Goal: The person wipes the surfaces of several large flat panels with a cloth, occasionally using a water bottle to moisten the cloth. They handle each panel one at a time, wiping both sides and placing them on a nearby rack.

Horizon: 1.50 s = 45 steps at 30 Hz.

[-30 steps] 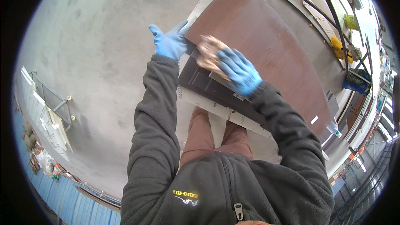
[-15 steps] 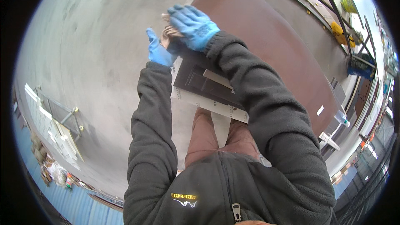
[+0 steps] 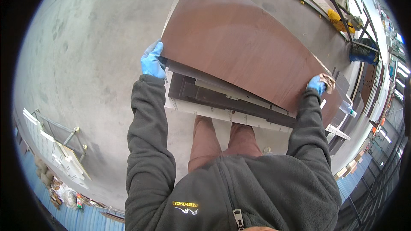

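Note:
A large reddish-brown panel [image 3: 233,38] lies slantwise on top of a stack in front of me. My left hand [image 3: 153,61], in a blue glove, closes on the panel's near left corner. Far to the right, my right hand [image 3: 316,84], also gloved, has a crumpled beige cloth [image 3: 328,83] bunched in it over the panel's right end. Beneath the panel, dark moulded door panels [image 3: 188,89] show along the near side, with white printed sheeting [image 3: 205,108] under them.
To the right stand a dark metal frame [image 3: 349,25], a yellow bag [image 3: 340,20] and a clear bottle [image 3: 347,108]. A wheeled metal rack [image 3: 70,133] is at the left on the grey floor [image 3: 94,68]. My legs [image 3: 205,139] are close to the stack.
My hands have parted from the panel's left end. The right one has swung far right with the cloth; the left has come nearer and taken hold of the corner.

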Tool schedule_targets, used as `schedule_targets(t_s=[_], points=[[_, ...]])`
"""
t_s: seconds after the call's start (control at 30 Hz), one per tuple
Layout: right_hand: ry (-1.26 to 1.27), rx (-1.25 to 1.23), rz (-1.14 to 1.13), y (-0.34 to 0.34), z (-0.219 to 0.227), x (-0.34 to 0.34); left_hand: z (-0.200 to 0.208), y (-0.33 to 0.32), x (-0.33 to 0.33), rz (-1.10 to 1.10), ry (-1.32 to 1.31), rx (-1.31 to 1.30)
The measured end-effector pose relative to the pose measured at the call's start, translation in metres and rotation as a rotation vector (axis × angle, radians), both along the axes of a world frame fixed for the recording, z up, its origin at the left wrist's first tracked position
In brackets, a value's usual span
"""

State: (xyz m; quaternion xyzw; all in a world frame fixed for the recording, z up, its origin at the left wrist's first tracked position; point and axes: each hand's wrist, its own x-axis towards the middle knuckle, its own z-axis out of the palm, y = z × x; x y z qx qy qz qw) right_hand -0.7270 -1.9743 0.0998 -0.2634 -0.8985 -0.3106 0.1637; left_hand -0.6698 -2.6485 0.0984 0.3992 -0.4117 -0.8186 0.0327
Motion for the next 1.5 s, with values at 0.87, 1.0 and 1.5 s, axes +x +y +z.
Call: schedule_targets(t_s=[0.87, 1.0, 1.5], points=[[-0.56, -1.366, 1.56, -0.265, 0.048, 0.044, -0.01, -0.014, 0.0, -0.028, -0.063, 0.076], [-0.739, -1.037, 1.414, -0.19, 0.058, 0.088, -0.003, -0.009, -0.001, -0.052, -0.027, 0.093], [-0.459, -1.01, 1.776, -0.406, 0.039, 0.049, -0.013, -0.031, -0.005, -0.189, -0.037, 0.061]])
